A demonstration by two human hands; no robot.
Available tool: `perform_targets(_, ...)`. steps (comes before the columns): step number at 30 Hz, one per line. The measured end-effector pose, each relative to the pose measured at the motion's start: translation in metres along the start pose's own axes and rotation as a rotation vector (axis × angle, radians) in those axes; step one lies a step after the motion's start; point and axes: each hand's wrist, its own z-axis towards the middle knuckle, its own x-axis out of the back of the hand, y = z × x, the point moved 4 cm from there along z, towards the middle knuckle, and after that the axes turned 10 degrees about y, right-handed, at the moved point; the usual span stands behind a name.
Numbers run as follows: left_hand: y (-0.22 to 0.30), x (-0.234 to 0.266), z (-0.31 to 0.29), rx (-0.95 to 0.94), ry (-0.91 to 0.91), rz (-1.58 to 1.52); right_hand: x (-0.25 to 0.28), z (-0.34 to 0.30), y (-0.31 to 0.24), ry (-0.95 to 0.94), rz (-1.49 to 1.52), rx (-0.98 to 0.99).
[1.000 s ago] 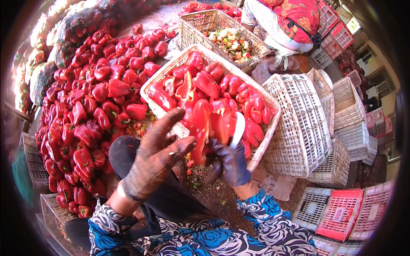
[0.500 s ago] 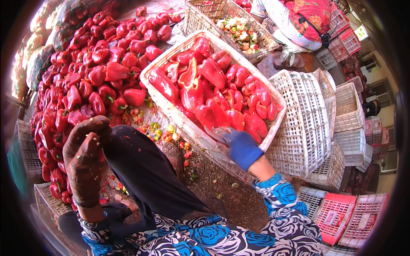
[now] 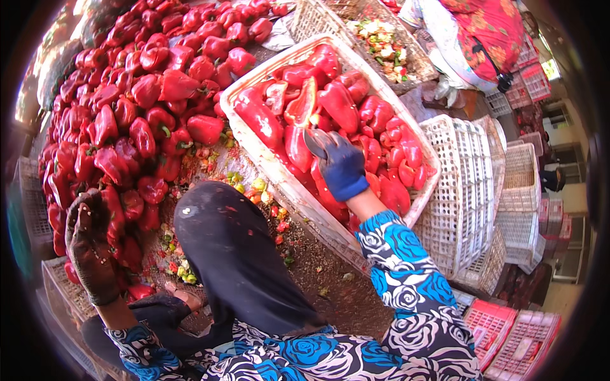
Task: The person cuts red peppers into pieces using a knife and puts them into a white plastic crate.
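My right hand (image 3: 337,163), in a blue glove with greyish fingers, reaches over the white plastic crate (image 3: 259,141). Its stretched fingers lie against a glossy red bell pepper (image 3: 297,147); I see no grip around it. Cut and hollowed red peppers fill the crate, one of them a split pepper half (image 3: 301,105) with its pale inside showing. At the lower left my left hand (image 3: 90,247), in a dirty brown glove, is raised beside the pepper pile (image 3: 136,95). Its fingers point up, somewhat bent, thumb apart, and nothing shows in them.
Pepper cores and seeds (image 3: 254,188) litter the ground between my knee (image 3: 219,216) and the crate. Behind stands another crate (image 3: 307,25) holding cut scraps (image 3: 384,47), near a person in red floral clothing (image 3: 486,32). Stacked white crates (image 3: 457,190) rise at the right.
My right hand has moved from the crate's near edge up and inward onto the peppers. My left hand has shifted down and left, its fingers now less curled. The whole view has turned slightly.
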Motion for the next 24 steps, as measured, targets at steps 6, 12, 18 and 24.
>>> perform_targets(6, -0.084, 0.072, -0.016, 0.327, 0.242, -0.020, -0.006, -0.022, -0.011, 0.052, -0.037, 0.177)
perform_targets(12, -0.129, 0.205, -0.056, 0.347, 0.708, 0.038, -0.013, -0.036, -0.008, 0.067, -0.201, 0.129)
perform_targets(18, -0.203, 0.221, -0.059, 0.091, 0.702, 0.525, -0.020, -0.013, -0.025, 0.036, -0.130, 0.166)
perform_targets(24, -0.157, 0.137, 0.049, -0.136, 0.508, 1.524, 0.009, 0.020, -0.032, 0.016, 0.005, 0.069)
